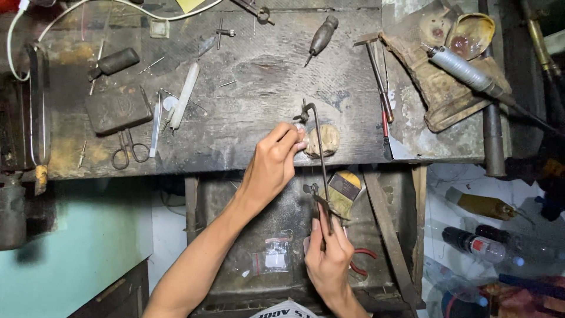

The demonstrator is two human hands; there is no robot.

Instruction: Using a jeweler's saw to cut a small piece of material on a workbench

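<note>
Left hand (275, 162) stretched forward on a bare forearm, fingers (292, 141) pinched together; right hand (328, 256) drawn close, fingers curled tight.

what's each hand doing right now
Left hand: closed, pinching a small pale piece against the worn wooden bench peg.
Right hand: closed, gripping the dark metal saw frame by its handle.

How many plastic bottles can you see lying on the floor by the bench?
2 clear ones: an amber bottle nearest the bench, a dark bottle below it. Clutter there may hide more.
</note>
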